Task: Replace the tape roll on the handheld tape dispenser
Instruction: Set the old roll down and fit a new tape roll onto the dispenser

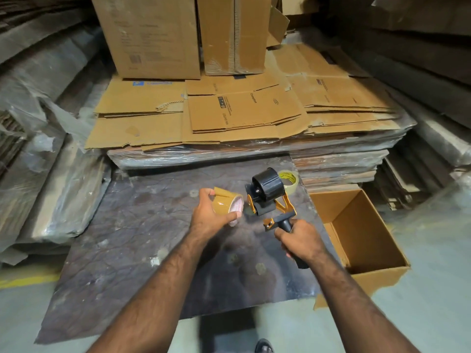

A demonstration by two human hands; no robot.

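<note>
clear tape roll (289,180): half hidden behind dispenser (269,194) | carton print: blurred

Glossy brown tape roll (224,203); matt cardboard box (362,233)

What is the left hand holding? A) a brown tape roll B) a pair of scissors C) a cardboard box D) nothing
A: the left hand curls round a brown tape roll, with a loose flap of tape lifted at its top, while the right hand grips the handle of the dispenser.
</note>
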